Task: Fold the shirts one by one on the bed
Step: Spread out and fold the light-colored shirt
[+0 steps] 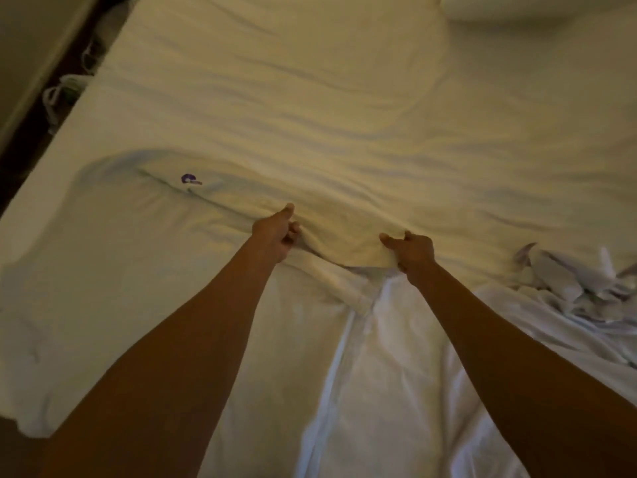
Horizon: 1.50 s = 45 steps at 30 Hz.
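As right hand (pixel 412 251) pinches shirt (pixel 138 270), left (pixel 275 236) grips.

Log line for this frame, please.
left hand: grips white shirt edge | right hand: grips same edge | shirt: spread on bed, purple logo up | crumpled pile: right side, untouched

A bedroom: a wide bed (pixel 344 98) with rumpled white bedding fills the view, with a pillow (pixel 537 5) at its far right. A white shirt (pixel 113 257) is spread on the bed and crumpled clothes (pixel 579 284) are heaped at the right. At the left, a dark strip of floor (pixel 17 167) runs beside a pale wall (pixel 31 36).
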Motion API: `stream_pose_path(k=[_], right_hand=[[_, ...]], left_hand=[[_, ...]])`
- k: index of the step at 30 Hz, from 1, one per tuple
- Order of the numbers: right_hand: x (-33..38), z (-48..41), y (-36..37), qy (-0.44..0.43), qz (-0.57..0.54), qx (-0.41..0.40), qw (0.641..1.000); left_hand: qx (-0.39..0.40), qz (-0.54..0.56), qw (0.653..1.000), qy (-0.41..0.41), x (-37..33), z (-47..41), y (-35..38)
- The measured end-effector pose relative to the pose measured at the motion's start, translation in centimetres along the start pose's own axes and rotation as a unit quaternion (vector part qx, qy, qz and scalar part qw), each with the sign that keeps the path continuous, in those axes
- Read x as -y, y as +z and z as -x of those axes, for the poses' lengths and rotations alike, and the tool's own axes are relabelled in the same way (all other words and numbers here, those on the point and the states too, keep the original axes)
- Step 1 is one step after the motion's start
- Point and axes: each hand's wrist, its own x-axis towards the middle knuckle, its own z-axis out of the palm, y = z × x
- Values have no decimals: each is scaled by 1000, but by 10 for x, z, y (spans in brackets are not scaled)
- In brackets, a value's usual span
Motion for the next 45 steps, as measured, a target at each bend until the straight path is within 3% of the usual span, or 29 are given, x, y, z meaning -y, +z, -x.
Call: stream_pose_path(k=[5,11,13,15,16,17,18,19,21,27,29,32,34,37,41,45], right_hand=[[77,-33,11,-105,-36,-23,994],[168,-69,15,-196,-134,-65,969],[170,-67,17,-200,-115,-40,972],[149,-58,17,-213,22,-44,976],[134,-50,16,-214,89,-31,972],[117,-41,14,-201,150,3,968],[99,-31,12,-179,219,52,958],[81,-21,11,-164,297,103,935],[52,-4,9,-158,425,158,877],[33,-1,0,-202,486,181,831],[39,-10,-5,-233,458,177,840],[53,-24,-10,-227,337,127,905],[61,-31,-11,-217,310,101,920],[62,-34,-8,-231,312,83,918],[41,-20,-6,-279,309,8,909],[5,10,-1,-346,288,-63,891]], left_hand=[[1,2,1000,-29,-36,-29,16],[131,125,979,93,-118,-29,59],[181,77,976,95,-123,-30,53],[185,-131,963,145,-110,-32,38],[152,-294,918,219,-98,-37,28],[114,-447,835,299,-85,-44,18],[100,-549,753,349,-72,-47,10],[115,-608,698,360,-58,-47,4],[160,-647,655,356,-36,-49,-5],[146,-730,578,335,-29,-42,18],[128,-716,587,355,-37,-41,27],[75,-668,631,388,-46,-42,38],[61,-660,640,389,-46,-45,42],[53,-641,661,387,-38,-49,41],[85,-562,686,455,-19,-39,24],[101,-521,665,525,13,-7,-8]])
